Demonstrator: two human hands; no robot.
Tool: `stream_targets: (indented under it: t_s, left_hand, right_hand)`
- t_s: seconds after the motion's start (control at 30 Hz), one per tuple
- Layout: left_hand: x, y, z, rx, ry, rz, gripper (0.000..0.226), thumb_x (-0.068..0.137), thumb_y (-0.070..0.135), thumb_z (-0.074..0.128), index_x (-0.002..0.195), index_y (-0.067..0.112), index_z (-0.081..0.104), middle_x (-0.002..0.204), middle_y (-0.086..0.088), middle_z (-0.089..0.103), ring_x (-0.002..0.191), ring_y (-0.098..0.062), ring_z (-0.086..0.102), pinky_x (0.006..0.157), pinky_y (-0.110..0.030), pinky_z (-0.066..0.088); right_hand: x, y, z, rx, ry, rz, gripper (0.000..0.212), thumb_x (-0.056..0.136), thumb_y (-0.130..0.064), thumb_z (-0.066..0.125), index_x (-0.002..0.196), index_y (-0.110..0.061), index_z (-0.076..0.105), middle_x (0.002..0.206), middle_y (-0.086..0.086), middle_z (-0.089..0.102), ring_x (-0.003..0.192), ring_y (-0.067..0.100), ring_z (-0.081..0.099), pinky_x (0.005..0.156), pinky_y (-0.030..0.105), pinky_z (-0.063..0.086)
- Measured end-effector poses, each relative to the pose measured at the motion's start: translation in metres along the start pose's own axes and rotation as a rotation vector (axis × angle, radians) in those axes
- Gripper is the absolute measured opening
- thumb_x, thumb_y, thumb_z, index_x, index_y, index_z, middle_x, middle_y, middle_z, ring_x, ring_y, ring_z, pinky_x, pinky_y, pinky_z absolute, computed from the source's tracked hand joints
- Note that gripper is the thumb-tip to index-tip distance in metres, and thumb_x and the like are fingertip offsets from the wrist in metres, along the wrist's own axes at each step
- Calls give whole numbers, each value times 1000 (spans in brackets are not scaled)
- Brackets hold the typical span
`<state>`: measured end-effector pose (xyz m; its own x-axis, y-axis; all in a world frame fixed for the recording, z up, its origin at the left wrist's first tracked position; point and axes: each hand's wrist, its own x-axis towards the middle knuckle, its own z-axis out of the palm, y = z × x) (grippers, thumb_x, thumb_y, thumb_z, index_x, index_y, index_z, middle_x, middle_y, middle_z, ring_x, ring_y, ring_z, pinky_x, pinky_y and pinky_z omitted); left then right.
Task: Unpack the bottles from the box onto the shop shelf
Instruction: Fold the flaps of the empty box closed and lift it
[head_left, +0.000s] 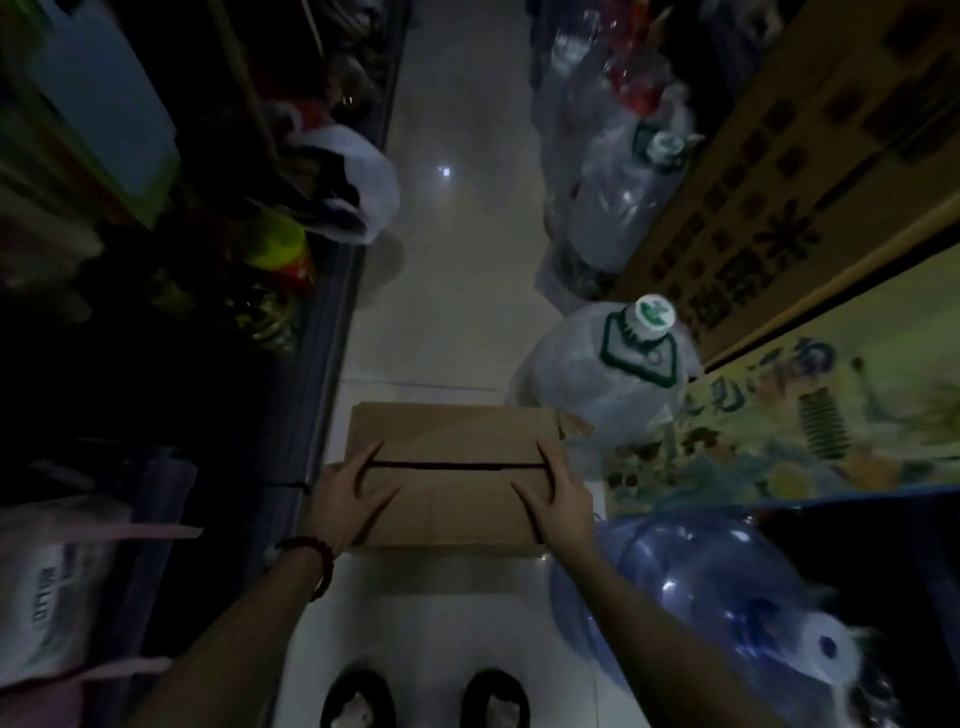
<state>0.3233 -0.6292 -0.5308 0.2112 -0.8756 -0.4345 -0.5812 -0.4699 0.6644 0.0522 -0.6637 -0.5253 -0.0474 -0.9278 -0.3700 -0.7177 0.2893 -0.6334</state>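
Head view, dim shop aisle. Closed cardboard box (449, 470) on floor tiles between shelves; left hand (345, 501) and right hand (558, 499) spread wide, fingers flat on its lid near the centre seam. Step, judged: opening; bottles not yet visible. Next: parting the flaps. Printing on carton (753, 208) at right too blurred to read.

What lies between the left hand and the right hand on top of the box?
In the head view, only the box's closed top flaps and the dark seam lie between the left hand and the right hand. No bottle shows there.
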Motion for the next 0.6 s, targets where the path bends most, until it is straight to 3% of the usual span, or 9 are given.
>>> stream_targets:
  t_s: [0.13,0.27,0.6]
  left_hand:
    - [37,-61,43,-9,-21,-20,66,83,44,66,142,35,39,127,-16,57,112,-29,57,93,-28,46]
    - [58,-95,78,-44,34,-33,62,86,37,64,143,30,39,130,-17,54,115,-30,54,98,-31,45]
    - [81,-135,121,-119,71,-46,61,88,31,64,143,34,37,133,-18,42,120,-30,49,99,-22,35]
  right_hand:
    - [36,47,61,-10,-25,3,65,87,-37,65,144,-20,39,122,16,61,109,30,57,85,26,39]
    - [57,78,101,2,-23,-20,66,89,-38,62,146,-21,34,125,13,57,112,28,54,90,28,39]
    - [71,121,152,19,13,-12,68,90,-41,60,148,-28,27,133,10,49,117,25,51,99,37,43]
